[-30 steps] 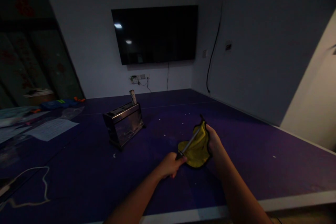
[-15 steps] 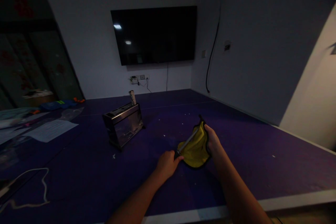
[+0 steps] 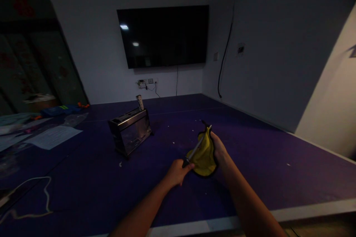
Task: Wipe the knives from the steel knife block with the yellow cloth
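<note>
My left hand (image 3: 178, 172) is closed round the black handle of a slim grey metal rod (image 3: 198, 148), which looks like a sharpening steel with a collar at the handle. The rod slants up and to the right across a yellow cloth (image 3: 205, 159) with a dark edging. My right hand (image 3: 219, 148) grips the cloth from its right side, near the rod's far end; its fingers are mostly hidden behind the cloth. To the left, a shiny dark knife block (image 3: 133, 133) stands on the purple tabletop (image 3: 250, 170), with one patterned handle (image 3: 139, 102) sticking up from it.
Paper sheets (image 3: 55, 137), clear plastic and a blue item (image 3: 61, 110) lie at the left. A white cable (image 3: 46, 192) curls at the near left. Small white scraps (image 3: 120, 164) dot the tabletop. A television (image 3: 167, 37) hangs on the back wall.
My right hand and the cloth have shifted a little left, closer to the rod. The rod's tip now shows at the cloth's top. My left hand has barely moved.
</note>
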Demonstrator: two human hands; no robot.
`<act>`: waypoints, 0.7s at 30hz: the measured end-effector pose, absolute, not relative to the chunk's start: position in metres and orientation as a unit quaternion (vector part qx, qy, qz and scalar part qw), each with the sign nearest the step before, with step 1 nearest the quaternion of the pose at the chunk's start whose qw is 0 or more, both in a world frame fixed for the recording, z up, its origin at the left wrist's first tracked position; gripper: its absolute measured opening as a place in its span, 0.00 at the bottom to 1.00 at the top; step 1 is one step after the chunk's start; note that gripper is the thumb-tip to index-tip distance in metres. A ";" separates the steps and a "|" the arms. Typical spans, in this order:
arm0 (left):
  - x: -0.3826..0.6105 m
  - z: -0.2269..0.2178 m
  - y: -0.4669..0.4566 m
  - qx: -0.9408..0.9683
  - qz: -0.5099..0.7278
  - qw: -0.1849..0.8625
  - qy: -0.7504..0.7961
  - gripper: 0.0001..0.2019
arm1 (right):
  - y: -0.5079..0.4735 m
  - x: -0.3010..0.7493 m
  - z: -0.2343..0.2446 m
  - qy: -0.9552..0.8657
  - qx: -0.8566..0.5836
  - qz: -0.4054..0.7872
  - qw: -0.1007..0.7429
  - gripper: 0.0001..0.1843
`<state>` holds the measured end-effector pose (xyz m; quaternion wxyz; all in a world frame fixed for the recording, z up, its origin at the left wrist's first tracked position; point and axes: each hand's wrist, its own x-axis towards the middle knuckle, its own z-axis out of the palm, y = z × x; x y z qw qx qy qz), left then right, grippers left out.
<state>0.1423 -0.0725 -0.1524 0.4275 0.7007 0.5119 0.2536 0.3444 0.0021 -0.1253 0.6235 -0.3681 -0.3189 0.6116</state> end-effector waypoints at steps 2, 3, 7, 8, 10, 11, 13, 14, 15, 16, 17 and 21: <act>0.143 -0.153 -0.071 0.688 0.265 0.437 0.515 0.24 | 0.001 0.337 -0.125 -0.323 -0.353 0.632 0.610 0.11; 0.143 -0.153 -0.070 0.683 0.271 0.440 0.516 0.24 | 0.001 0.333 -0.125 -0.323 -0.346 0.639 0.606 0.09; 0.143 -0.152 -0.069 0.670 0.294 0.436 0.523 0.24 | -0.002 0.319 -0.125 -0.366 -0.325 0.619 0.614 0.05; 0.143 -0.151 -0.069 0.667 0.299 0.435 0.526 0.23 | -0.002 0.316 -0.124 -0.382 -0.321 0.615 0.610 0.05; 0.143 -0.151 -0.070 0.657 0.311 0.437 0.530 0.23 | -0.003 0.311 -0.124 -0.407 -0.310 0.613 0.602 0.05; 0.143 -0.150 -0.070 0.652 0.317 0.439 0.531 0.23 | -0.003 0.308 -0.125 -0.414 -0.306 0.615 0.597 0.05; 0.144 -0.150 -0.070 0.642 0.328 0.444 0.533 0.23 | -0.004 0.303 -0.126 -0.424 -0.301 0.619 0.589 0.06; 0.144 -0.150 -0.071 0.637 0.333 0.446 0.534 0.23 | -0.004 0.301 -0.127 -0.428 -0.299 0.621 0.585 0.07; 0.144 -0.150 -0.071 0.632 0.337 0.448 0.534 0.24 | -0.005 0.299 -0.128 -0.433 -0.296 0.623 0.580 0.08; 0.144 -0.150 -0.070 0.629 0.342 0.451 0.533 0.24 | -0.005 0.298 -0.128 -0.438 -0.294 0.626 0.575 0.09; 0.144 -0.150 -0.070 0.627 0.347 0.453 0.531 0.24 | -0.006 0.296 -0.129 -0.443 -0.292 0.628 0.569 0.09; 0.144 -0.152 -0.069 0.623 0.359 0.456 0.525 0.25 | -0.008 0.292 -0.129 -0.468 -0.285 0.631 0.548 0.11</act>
